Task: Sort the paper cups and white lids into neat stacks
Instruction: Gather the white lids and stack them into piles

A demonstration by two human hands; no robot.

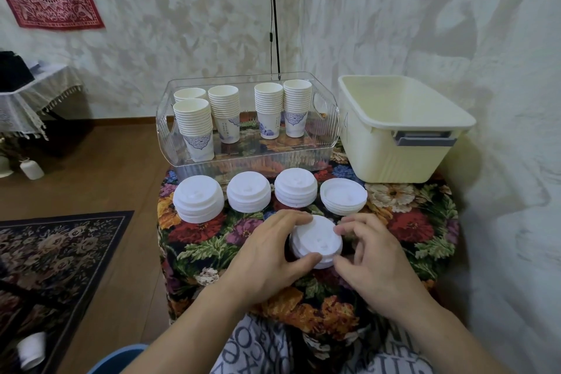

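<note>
Head view only. Nearest us, both forearms reach forward over a patterned lap onto the floral-covered bench (194, 255).

Left hand (267, 255): fingers curled round the left side of the front lid stack (317, 241), fingertips on its far rim, thumb on its near rim. We read that as gripping it.

Right hand (376, 264): fingers curled at the right side of the same stack, tips at the rim, thumb low at the near edge. It looks like a pinch on the stack's edge, but how firm the contact is we cannot tell.

Key relation: the stack sits between the two hands, dead centre, axis upright, tops of the lids facing up. Neither hand is clearly nearer; both flank it evenly.

Behind it, a row of four white lid stacks (249, 196) stands along the bench, near but apart from the held one. The rightmost stack (343, 200) is lowest and lies just beyond the right hand's fingertips.

Further back, a clear tray (329, 130) holds five paper cup stacks (224, 112), all upright. Cream bin (403, 130) stands to the tray's right, inside looks bare.

Judgement: cups look done; we are squaring up the last lids. Next move is likely a short push or lift away from us toward the row, probably with both hands keeping the stack vertical. Risk: loose top lids sliding off if it tilts.
</note>
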